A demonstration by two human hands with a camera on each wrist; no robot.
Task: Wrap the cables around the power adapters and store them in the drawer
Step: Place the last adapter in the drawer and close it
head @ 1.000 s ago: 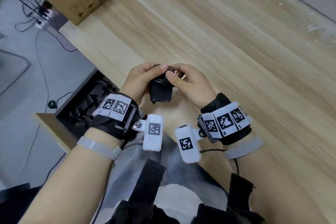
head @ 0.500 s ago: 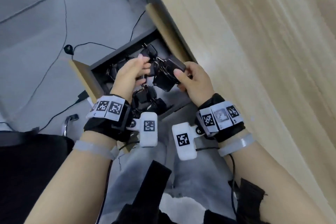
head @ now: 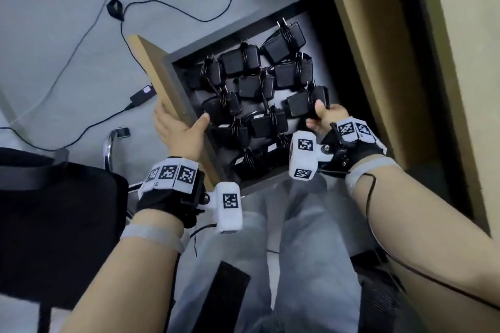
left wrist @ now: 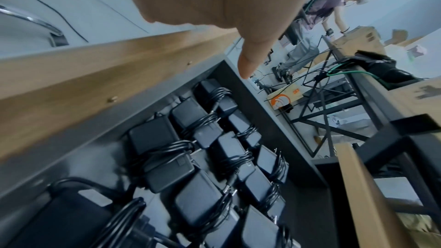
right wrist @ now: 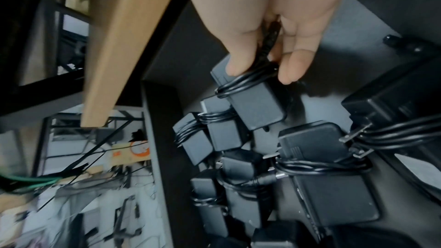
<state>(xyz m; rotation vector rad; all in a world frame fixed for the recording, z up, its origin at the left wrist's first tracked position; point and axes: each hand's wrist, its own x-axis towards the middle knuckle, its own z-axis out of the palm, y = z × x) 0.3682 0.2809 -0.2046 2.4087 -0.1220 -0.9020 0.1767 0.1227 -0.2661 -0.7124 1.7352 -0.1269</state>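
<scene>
The drawer [head: 243, 27] stands open under the desk, holding several black power adapters [head: 251, 86] with cables wound round them. My left hand [head: 181, 127] grips the drawer's wooden front [head: 151, 70], thumb on the inner side and fingers behind it. The left wrist view shows that thumb [left wrist: 248, 63] over the wooden front [left wrist: 95, 74] and the stored adapters [left wrist: 155, 139]. My right hand [head: 316, 116] holds one wrapped adapter [head: 300, 105] low over the drawer's right side. In the right wrist view, thumb and fingers [right wrist: 262, 72] pinch this adapter [right wrist: 253, 105] at its cable coil, just above the others.
The wooden desk edge [head: 384, 62] overhangs the drawer on the right. Loose cables [head: 81, 43] lie on the grey floor at left. A black chair seat [head: 54, 211] with a chrome arm [head: 109, 149] is beside my left arm. Another person [left wrist: 317, 12] stands far off.
My view swung from the desk top down to the drawer. The left hand let go of the adapter and took the drawer front. The right hand carried the wrapped adapter into the drawer's right side.
</scene>
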